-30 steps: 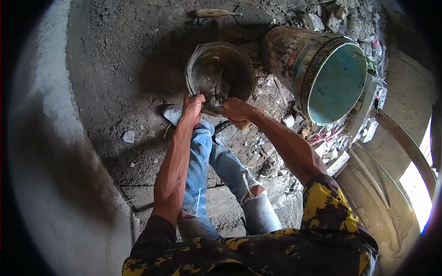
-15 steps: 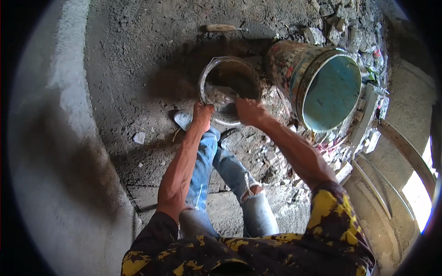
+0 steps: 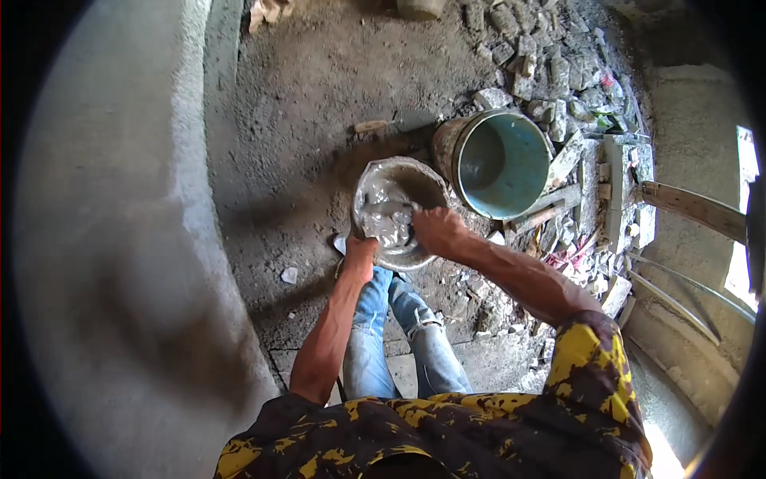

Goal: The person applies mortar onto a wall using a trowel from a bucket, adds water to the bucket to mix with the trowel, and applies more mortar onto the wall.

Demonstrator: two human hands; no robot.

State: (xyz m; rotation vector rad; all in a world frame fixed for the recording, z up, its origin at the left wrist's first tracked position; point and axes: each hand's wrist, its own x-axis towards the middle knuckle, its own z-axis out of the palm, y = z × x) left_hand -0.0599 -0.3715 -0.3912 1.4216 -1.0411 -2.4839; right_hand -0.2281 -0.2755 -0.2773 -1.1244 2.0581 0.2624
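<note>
A mortar-smeared bucket (image 3: 403,164) stands in front of my feet, with wet grey mortar (image 3: 384,214) inside it. My left hand (image 3: 361,257) is closed on its near left rim. My right hand (image 3: 440,231) is a fist at the right part of the mouth, knuckles over the mortar. Whatever its fingers grip is hidden by the hand and the mortar. Beyond the bucket, a trowel with a wooden handle (image 3: 370,126) lies on the ground, its grey blade pointing right.
To the right is a larger bucket (image 3: 523,152), pale blue inside with grey residue. Broken bricks and rubble (image 3: 550,80) line the right side, near a wooden plank (image 3: 694,209). A concrete wall (image 3: 128,199) runs along the left. Another container (image 3: 421,8) shows at the far edge.
My view has shifted, showing more ground at the far side. The mortar in the bucket is more exposed and shinier. My left hand keeps its grip, and my right fist stays at the bucket's mouth.
</note>
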